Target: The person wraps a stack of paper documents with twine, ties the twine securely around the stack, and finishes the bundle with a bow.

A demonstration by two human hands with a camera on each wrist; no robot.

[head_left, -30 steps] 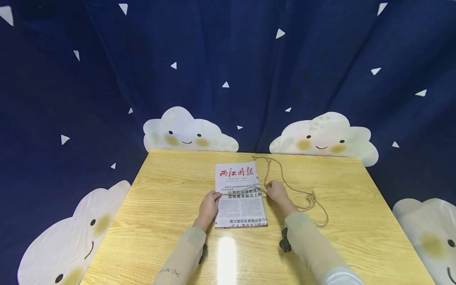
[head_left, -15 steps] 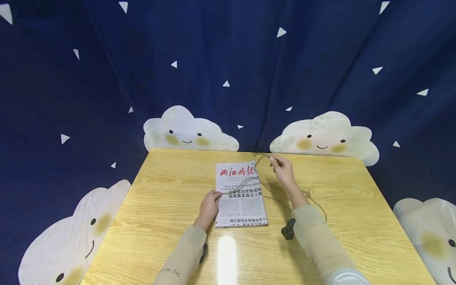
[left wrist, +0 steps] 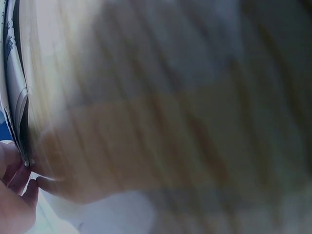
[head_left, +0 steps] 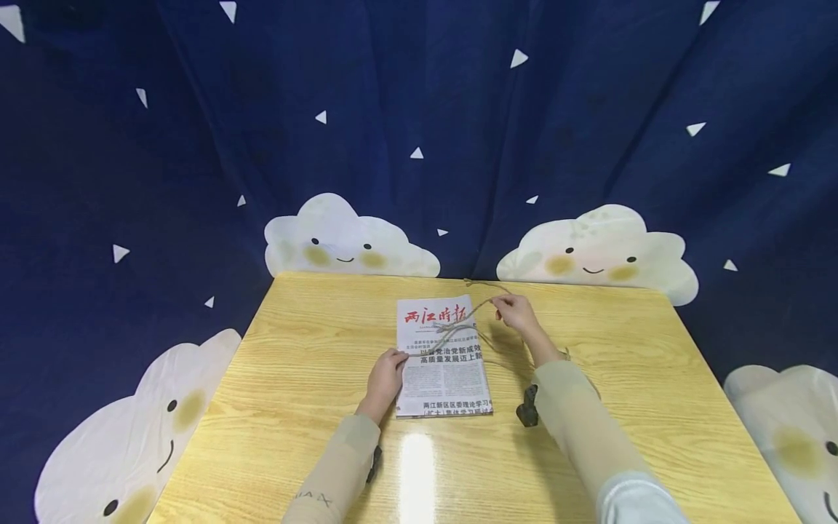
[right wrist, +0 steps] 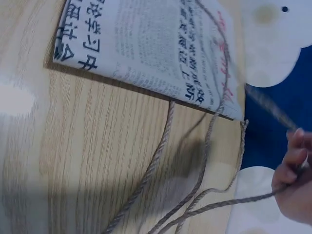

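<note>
A folded newspaper [head_left: 445, 386] with a red masthead lies flat on the wooden table. A thin brown rope [right wrist: 158, 151] passes across and apparently beneath it, several strands emerging at its right side. My left hand [head_left: 385, 377] is at the paper's left edge, pinching the rope there; in the left wrist view its fingers [left wrist: 17, 204] also meet the folded paper edge. Beyond the paper's upper right corner, my right hand [head_left: 519, 316] pinches another stretch of rope above the table. A blurred length runs from those fingertips over the masthead.
The wooden table [head_left: 301, 349] ends at a dark blue curtain [head_left: 366, 80] with white triangles and cloud faces. More rope trails over the tabletop right of the newspaper, partly behind the right arm. A dark device [head_left: 527, 407] is worn at the right wrist.
My right hand moved from beside the newspaper up to its upper right, lifting rope, then slightly down. The rope's free length now swings over the masthead. My left hand stayed put.
</note>
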